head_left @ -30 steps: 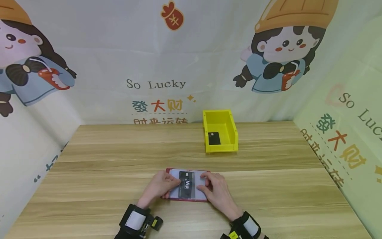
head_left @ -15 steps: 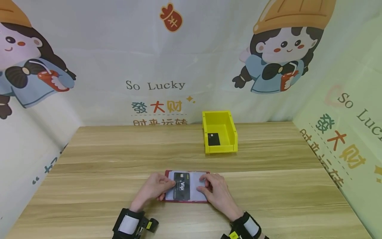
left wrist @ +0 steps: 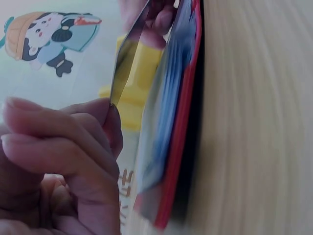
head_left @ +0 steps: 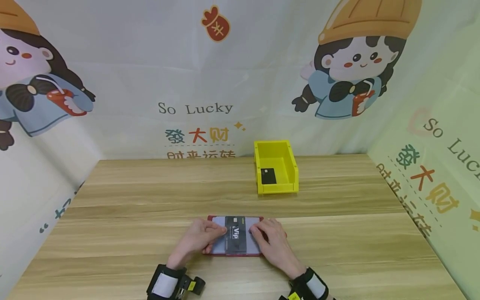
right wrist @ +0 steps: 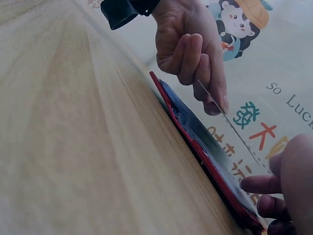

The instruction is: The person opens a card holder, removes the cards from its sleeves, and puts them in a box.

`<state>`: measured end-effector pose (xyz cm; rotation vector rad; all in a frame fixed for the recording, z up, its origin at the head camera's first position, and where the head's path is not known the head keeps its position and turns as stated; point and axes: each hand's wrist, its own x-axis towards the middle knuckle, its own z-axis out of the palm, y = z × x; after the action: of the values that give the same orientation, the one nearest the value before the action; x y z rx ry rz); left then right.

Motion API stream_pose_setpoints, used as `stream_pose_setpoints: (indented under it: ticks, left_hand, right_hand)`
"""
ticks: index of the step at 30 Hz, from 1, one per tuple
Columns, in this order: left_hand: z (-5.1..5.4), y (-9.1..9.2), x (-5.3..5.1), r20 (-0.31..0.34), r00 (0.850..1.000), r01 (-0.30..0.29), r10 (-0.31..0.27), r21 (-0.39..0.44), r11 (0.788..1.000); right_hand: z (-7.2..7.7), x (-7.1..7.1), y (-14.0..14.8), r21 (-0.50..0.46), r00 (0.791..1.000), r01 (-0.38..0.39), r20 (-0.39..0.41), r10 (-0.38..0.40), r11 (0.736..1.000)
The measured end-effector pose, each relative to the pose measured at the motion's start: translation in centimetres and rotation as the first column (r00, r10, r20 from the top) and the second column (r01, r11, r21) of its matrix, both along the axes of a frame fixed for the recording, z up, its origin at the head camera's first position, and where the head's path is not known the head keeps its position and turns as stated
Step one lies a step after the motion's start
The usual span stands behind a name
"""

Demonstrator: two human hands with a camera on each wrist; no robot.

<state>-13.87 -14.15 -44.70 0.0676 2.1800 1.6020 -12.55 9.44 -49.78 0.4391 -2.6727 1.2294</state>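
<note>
My left hand pinches the left edge of a dark grey VIP card between thumb and fingers. Seen edge-on in the left wrist view, the card stands clear of the pages at its near end. Below it lies an open red card holder with clear plastic sleeves, flat on the table. My right hand is at the holder's right end, with bent fingers gripping that edge and its sleeves. In the right wrist view, the right hand's fingers are close to the card's far end; whether they touch it is unclear.
Behind the holder, to the right, sits a yellow bin with a black card inside. The wooden table ends at a printed cloth backdrop at the back and sides.
My left hand moved left with the VIP card, then back right, so the card is over the holder's middle again. The right thumb and fingers have drawn closer together at the holder's right end.
</note>
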Motion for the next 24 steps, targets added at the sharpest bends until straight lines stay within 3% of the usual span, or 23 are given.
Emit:
stream_pose_setpoints:
  ticks: [6, 13, 18, 24]
  left_hand:
    - [-0.1, 1.7, 0.0, 0.01, 1.0, 0.0, 0.0, 0.033, 0.999]
    - [-0.5, 2.8, -0.1, -0.012, 1.0, 0.001, -0.001, 0.006, 1.0]
    - [-0.9, 3.3, -0.1, -0.084, 0.996, 0.018, -0.02, -0.023, 1.0]
    - [-1.0, 3.8, 0.2, -0.185, 0.98, 0.05, -0.067, -0.093, 0.994]
  right_hand:
    - [0.1, -0.1, 0.0, -0.04, 0.998, 0.006, 0.059, -0.004, 0.999]
    - [0.1, -0.3, 0.1, -0.068, 0.996, 0.031, 0.082, -0.025, 0.997]
    - [0.3, -0.2, 0.1, -0.091, 0.993, 0.05, 0.114, -0.039, 0.995]
    - [0.3, -0.2, 0.1, -0.116, 0.991, 0.076, 0.118, -0.063, 0.99]
